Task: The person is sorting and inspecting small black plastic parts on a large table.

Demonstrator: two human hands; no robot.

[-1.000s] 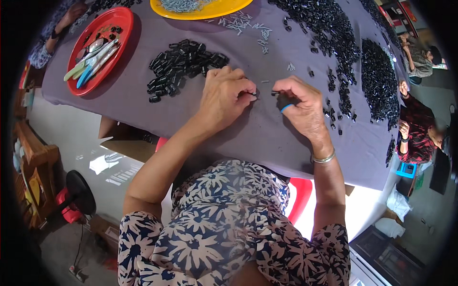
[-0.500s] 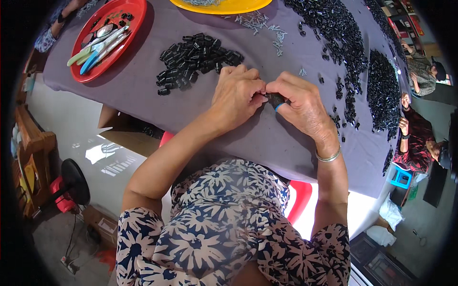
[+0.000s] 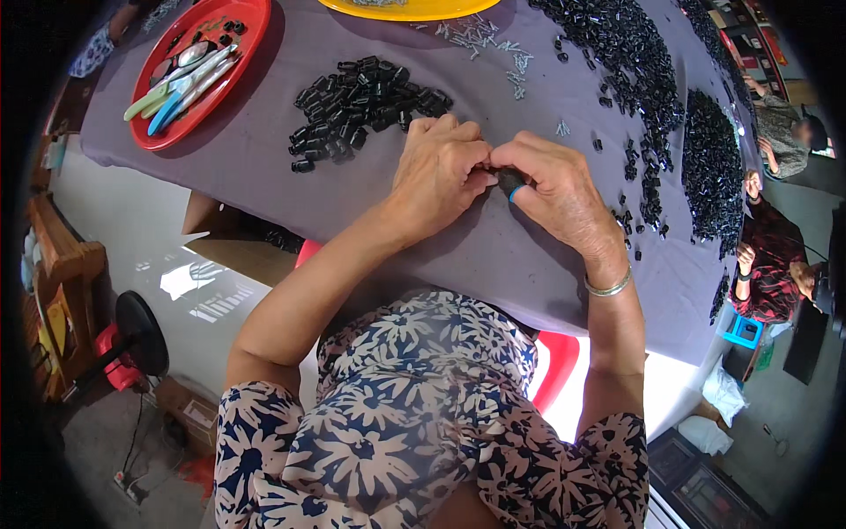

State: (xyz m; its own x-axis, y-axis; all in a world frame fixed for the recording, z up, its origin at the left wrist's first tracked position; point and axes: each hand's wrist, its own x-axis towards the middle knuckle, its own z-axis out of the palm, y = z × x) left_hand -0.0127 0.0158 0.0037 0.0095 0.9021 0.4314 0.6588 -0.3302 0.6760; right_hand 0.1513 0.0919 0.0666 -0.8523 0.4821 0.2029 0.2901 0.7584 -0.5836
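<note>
My left hand (image 3: 441, 175) and my right hand (image 3: 564, 196) meet fingertip to fingertip above the table, both closed in a pinch. A small black part (image 3: 490, 168) shows between the fingertips, mostly hidden by them. On my right thumb is a black cover (image 3: 510, 182) with a blue band. Just beyond my left hand lies a loose pile of small black cylindrical parts (image 3: 352, 106). Thin grey pins (image 3: 480, 40) are scattered farther off, a few of them (image 3: 562, 129) nearer my right hand.
A red tray (image 3: 256, 84) at the far left holds knife-like tools with pale green, blue and white handles. At the far edge stands a yellow tray (image 3: 414, 12). Heaps of black parts (image 3: 648, 79) cover the table's right side. Other people (image 3: 767, 256) sit along that side.
Both hands keep the same pinch, with only a slight shift of the fingers. The view has moved a little. The piles and trays stay as they were.
</note>
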